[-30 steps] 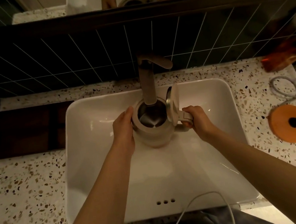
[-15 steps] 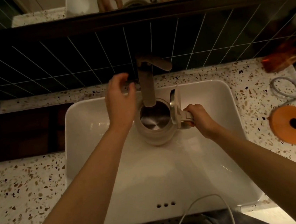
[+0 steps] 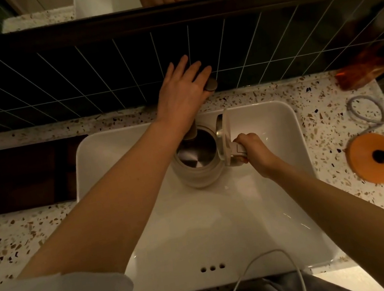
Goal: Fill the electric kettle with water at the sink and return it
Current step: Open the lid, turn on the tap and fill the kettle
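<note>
A cream electric kettle (image 3: pixel 199 176) stands in the white sink (image 3: pixel 224 228) under the faucet spout, its lid (image 3: pixel 224 135) tipped up and its steel inside showing dry. My right hand (image 3: pixel 255 151) grips the kettle's handle on its right side. My left hand (image 3: pixel 182 91) lies on top of the faucet (image 3: pixel 210 84), fingers spread over the lever; most of the faucet is hidden beneath it. No water stream is visible.
The orange kettle base (image 3: pixel 375 157) with its grey cord (image 3: pixel 366 111) sits on the terrazzo counter (image 3: pixel 25 242) to the right. An orange-brown bottle (image 3: pixel 360 71) stands at the back right. A white cable (image 3: pixel 254 276) hangs near the sink's front edge. Dark tiles (image 3: pixel 74 76) back the sink.
My left hand left the kettle's body, rose and reached back onto the faucet lever. My right hand kept hold of the handle, and the kettle stayed under the spout.
</note>
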Available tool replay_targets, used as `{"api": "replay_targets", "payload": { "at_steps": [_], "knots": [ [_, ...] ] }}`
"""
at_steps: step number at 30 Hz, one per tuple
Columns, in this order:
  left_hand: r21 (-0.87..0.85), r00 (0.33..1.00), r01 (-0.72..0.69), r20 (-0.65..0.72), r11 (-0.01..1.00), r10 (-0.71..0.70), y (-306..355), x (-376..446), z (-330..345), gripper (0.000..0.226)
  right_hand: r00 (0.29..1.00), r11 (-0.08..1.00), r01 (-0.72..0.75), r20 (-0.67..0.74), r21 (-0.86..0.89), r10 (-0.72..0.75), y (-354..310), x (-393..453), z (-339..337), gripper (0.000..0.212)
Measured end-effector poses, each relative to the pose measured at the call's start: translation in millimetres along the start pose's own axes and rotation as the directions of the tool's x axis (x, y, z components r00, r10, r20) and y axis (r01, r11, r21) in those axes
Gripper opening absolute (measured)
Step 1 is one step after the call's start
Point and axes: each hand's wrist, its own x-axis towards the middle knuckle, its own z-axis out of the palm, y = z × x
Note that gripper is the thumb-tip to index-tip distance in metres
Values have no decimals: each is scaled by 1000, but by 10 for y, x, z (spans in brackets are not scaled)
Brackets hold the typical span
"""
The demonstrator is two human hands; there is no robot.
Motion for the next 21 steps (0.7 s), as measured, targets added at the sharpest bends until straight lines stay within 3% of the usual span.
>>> {"api": "replay_targets", "payload": {
  "at_steps": [4,9,15,21],
  "knots": [
    [-9,1000,0,3,1000,0,-11,-6,5,54,1000,1000,-4,2,14,4,-23,12,-5,42],
    [-200,992,116,-16,973,-122,-38,28,-119,55,1000,1000,8,9,23,-9,-24,23,-17,38],
    [-304,989,139,0,943,-146,-52,24,-124,55,1000,999,-19,3,26,19,13,43,-11,36],
    [-523,975,174,-25,834,-219,-129,-92,-85,57,1000,1000,3,12,7,-3,-35,16,-8,40]
  ]
}}
